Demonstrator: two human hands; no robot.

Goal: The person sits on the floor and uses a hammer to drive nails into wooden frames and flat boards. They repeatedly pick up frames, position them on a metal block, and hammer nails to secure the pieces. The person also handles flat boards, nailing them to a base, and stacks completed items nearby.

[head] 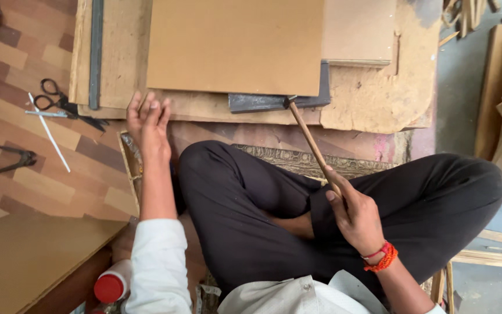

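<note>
We hold a hammer (312, 145) in our right hand (355, 218), with the fingers wrapped tight around the low end of its wooden handle. The handle leans up and away from us, and its small dark head rests at the near edge of a big brown board (233, 46), right on a grey metal square (274, 102) that pokes out from under that board. Our left hand (146, 125) is open, palm up, fingers spread wide and holding nothing, just beside the board's near left corner. It looks like we are in the middle of tapping at that edge (a guess from how the hammer sits), and a next tap would need a steady aim and the free hand kept out of the way. We sit cross-legged in dark trousers (251, 197). Off to the left lie scissors (68, 104), a thin white stick (49, 132) and dark pliers (13, 158). A bottle with a red cap (110, 286) stands near our left elbow.
</note>
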